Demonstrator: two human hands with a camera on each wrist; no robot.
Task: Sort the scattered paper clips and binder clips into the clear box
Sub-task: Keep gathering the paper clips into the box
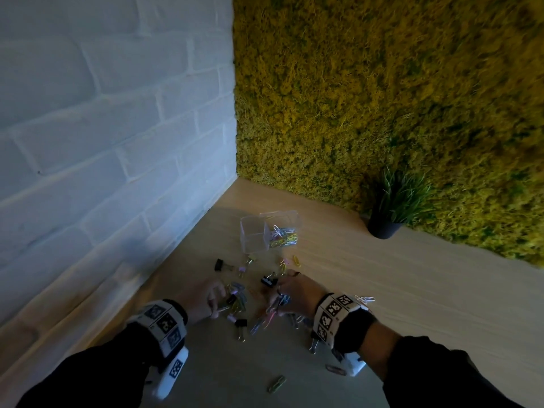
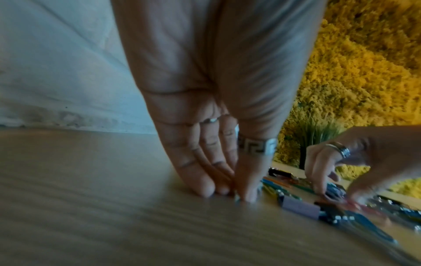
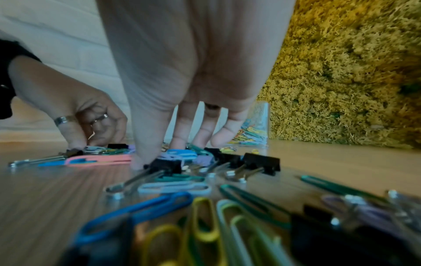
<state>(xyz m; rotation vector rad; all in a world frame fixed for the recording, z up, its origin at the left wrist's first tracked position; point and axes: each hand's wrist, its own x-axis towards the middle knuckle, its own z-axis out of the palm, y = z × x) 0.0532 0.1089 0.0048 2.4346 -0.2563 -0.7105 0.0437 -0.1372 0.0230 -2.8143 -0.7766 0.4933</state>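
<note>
The clear box [image 1: 253,240] stands at the back of the wooden table, with coloured paper clips [image 1: 284,238] heaped in its right part. In front of it lies a scatter of paper clips and black binder clips [image 1: 235,304]. My left hand [image 1: 216,301] is at the scatter's left edge. Its fingers and thumb [image 2: 230,192] are drawn together on the tabletop and pinch a small silvery clip. My right hand [image 1: 282,293] is over the right side. Its thumb and spread fingers [image 3: 164,154] stand on the clips beside a black binder clip [image 3: 165,166].
A dark pot with a grass plant [image 1: 382,228] stands at the back right against the moss wall. A white brick wall runs along the left. Stray clips lie near me [image 1: 276,384] and by my right wrist [image 1: 365,299]. A black binder clip [image 1: 219,265] lies apart.
</note>
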